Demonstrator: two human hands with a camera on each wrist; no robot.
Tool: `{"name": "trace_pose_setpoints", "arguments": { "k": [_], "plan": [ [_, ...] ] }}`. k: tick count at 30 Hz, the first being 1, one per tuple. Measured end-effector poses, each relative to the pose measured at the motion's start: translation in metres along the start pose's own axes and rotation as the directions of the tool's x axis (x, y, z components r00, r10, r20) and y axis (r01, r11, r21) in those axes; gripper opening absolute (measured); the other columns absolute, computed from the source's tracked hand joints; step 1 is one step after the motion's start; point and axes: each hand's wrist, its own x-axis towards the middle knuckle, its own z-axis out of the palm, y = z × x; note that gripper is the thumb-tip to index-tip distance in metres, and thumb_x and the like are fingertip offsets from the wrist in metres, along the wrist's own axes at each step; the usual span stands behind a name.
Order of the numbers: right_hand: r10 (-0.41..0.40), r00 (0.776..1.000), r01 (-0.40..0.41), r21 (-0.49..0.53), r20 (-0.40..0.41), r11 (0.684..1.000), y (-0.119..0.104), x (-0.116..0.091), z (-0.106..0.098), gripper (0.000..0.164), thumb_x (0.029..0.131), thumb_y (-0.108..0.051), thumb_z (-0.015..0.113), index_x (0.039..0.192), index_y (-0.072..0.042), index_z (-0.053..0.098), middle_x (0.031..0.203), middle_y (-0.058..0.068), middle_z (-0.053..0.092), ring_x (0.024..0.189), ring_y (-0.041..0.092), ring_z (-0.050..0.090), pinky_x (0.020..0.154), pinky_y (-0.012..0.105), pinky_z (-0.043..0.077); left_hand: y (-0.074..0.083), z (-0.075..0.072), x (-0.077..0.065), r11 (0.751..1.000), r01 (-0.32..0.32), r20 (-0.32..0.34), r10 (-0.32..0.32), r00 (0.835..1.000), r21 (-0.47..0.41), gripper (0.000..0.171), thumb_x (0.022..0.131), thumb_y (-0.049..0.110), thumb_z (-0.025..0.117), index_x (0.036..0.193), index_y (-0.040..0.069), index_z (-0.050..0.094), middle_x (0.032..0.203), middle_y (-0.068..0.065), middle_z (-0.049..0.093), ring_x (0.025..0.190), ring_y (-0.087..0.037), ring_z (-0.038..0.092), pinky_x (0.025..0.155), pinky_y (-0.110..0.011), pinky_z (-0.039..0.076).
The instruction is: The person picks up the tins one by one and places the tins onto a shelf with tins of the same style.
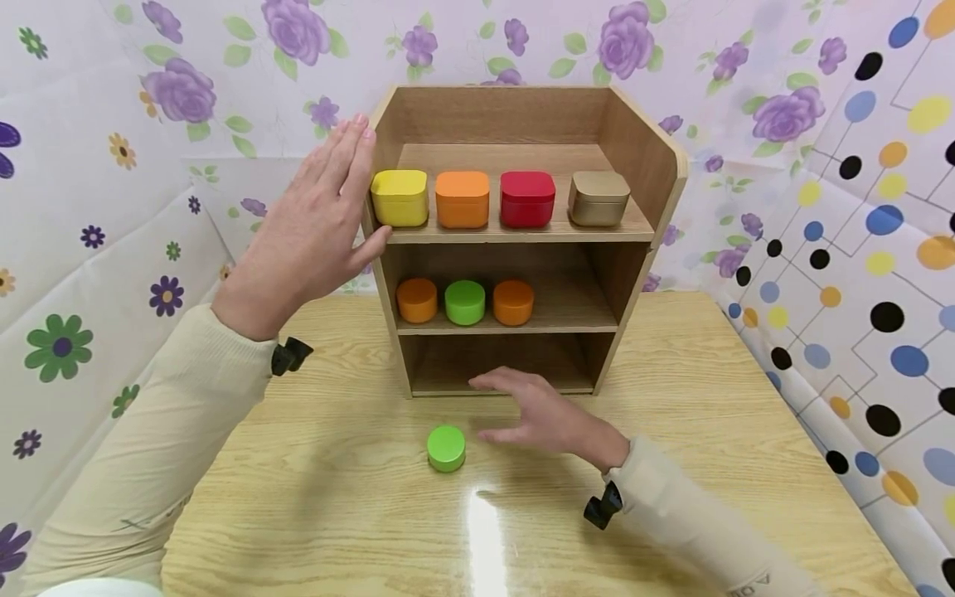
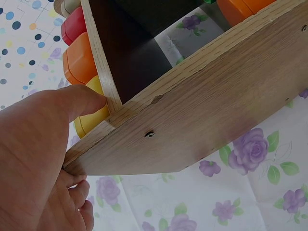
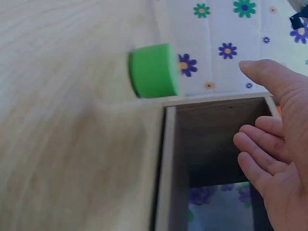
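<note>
My left hand [image 1: 317, 207] holds the left side of a small wooden shelf [image 1: 503, 116]. Its fingers lie along the outer panel, and the thumb [image 2: 86, 100] crosses the front edge beside a yellow box [image 1: 400, 199]. On the table in front of the shelf sits a round green container [image 1: 446, 448]. To its right, my right hand [image 1: 540, 414] hovers with thumb and fingers apart, not touching it. The right wrist view shows the same green container [image 3: 154, 71] beyond the thumb, with nothing in the hand.
Along the top shelf stand an orange box [image 1: 462, 200], a red box [image 1: 527, 200] and a tan box [image 1: 599, 199]. The middle shelf bears round orange [image 1: 416, 300], green [image 1: 465, 303] and orange [image 1: 513, 303] containers. Patterned cloth [image 1: 858, 207] surrounds the wooden table [image 1: 336, 514].
</note>
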Motion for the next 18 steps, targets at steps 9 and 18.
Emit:
{"name": "trace_pose_setpoints", "arguments": {
  "k": [9, 18],
  "plan": [
    [0.127, 0.986, -0.129, 0.014, 0.108, 0.992, 0.000, -0.006, 0.025, 0.069, 0.090, -0.036, 0.084, 0.149, -0.011, 0.058, 0.146, 0.007, 0.065, 0.139, 0.027, 0.060, 0.117, 0.048, 0.052, 0.001, 0.000, 0.001, 1.000, -0.005, -0.003, 0.005, 1.000, 0.008, 0.092, 0.102, 0.028, 0.063, 0.166, -0.008, 0.007, 0.176, -0.026, 0.008, 0.165, -0.042, 0.011, 0.138, -0.047, 0.007],
    [0.097, 0.986, -0.103, 0.041, 0.138, 0.994, 0.007, -0.002, 0.048, 0.073, 0.089, -0.037, 0.085, 0.149, -0.008, 0.057, 0.145, 0.005, 0.065, 0.137, 0.020, 0.061, 0.117, 0.039, 0.052, 0.000, 0.000, 0.000, 1.000, -0.006, -0.013, 0.006, 1.000, -0.007, 0.093, 0.102, 0.027, 0.063, 0.166, -0.008, 0.006, 0.176, -0.026, 0.007, 0.165, -0.042, 0.011, 0.138, -0.047, 0.007]
  ]
}}
